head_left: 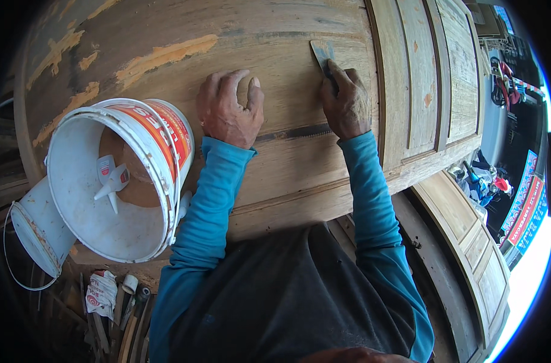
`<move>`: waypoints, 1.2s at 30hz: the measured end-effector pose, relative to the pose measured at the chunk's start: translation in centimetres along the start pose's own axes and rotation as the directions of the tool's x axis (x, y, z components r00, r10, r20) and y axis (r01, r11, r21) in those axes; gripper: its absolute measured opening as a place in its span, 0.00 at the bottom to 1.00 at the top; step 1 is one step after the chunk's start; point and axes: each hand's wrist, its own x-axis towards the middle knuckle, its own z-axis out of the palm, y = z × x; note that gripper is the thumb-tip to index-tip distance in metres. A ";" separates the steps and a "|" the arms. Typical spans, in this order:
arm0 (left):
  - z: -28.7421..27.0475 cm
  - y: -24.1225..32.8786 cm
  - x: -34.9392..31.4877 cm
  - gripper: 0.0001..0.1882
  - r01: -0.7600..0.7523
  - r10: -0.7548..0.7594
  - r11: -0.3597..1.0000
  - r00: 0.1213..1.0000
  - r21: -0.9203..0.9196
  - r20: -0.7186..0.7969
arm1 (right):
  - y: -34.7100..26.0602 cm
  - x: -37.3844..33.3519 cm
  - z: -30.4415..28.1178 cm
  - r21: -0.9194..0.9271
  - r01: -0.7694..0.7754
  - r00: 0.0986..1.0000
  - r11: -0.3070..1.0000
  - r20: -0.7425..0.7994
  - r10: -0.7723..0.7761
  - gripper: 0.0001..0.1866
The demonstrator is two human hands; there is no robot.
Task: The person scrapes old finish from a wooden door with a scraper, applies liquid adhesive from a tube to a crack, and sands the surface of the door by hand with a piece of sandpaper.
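Note:
My right hand [348,103] grips a putty knife [321,54], its flat blade angled up and away over a wooden panel [281,72]. On the same panel, my left hand [232,110] rests with its fingers bent downward and the thumb apart; no object shows in it. Between the hands lies a dark, narrow strip with a toothed edge [302,132]. Patches of orange-brown filler [166,58] mark the wood to the upper left. A large white bucket [63,175] leans open toward me beside my left forearm, with brown material and small white nozzle-shaped pieces [114,184] inside.
A smaller white pail [42,230] sits below the bucket at left. Lower left are several handled tools [127,330] and a white plastic packet [101,293]. Panelled door sections [423,78] stretch along the right, with another door [469,242] lower down. A motorcycle [504,85] stands at far right.

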 end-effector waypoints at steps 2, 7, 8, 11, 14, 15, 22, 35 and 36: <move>0.1 0.0 -0.1 0.12 0.006 -0.006 1.000 1.000 0.001 0.004 | 0.1 -0.1 -0.1 0.009 0.006 1.000 1.000 0.000 -0.006 0.22; 0.0 -0.1 -0.1 0.12 0.015 -0.015 1.000 1.000 -0.001 0.007 | -0.6 0.1 0.1 -0.006 0.040 0.999 0.999 -0.019 -0.040 0.21; 0.0 -0.1 -0.1 0.12 0.018 -0.018 1.000 1.000 0.001 0.007 | -0.7 0.1 0.1 -0.002 0.053 0.998 0.999 -0.029 -0.053 0.21; -0.1 0.0 -0.1 0.12 0.025 -0.025 1.000 1.000 -0.013 0.015 | -1.0 -0.3 0.6 -0.033 0.038 0.999 0.999 -0.011 -0.038 0.20; 0.0 0.0 -0.1 0.12 0.016 -0.015 1.000 1.000 -0.019 0.010 | -1.5 -0.7 0.3 0.013 0.054 0.998 0.998 -0.024 -0.054 0.20; 0.0 0.0 -0.1 0.12 0.019 -0.019 1.000 1.000 -0.016 0.010 | -1.8 -1.1 0.3 0.011 0.073 0.997 0.997 -0.009 -0.073 0.20; -0.1 0.1 -0.1 0.12 0.035 -0.034 0.999 0.999 -0.011 0.022 | -1.8 -1.6 0.5 -0.007 0.013 0.999 1.000 -0.039 -0.013 0.20; 0.1 0.0 -0.1 0.12 0.031 -0.031 1.000 0.999 -0.006 0.022 | -2.0 0.6 0.5 -0.023 0.051 0.999 0.998 0.007 -0.051 0.20; 0.1 -0.1 -0.1 0.12 0.032 -0.032 0.999 0.999 -0.005 0.021 | -2.2 0.5 0.4 -0.037 0.055 0.998 0.998 0.040 -0.053 0.20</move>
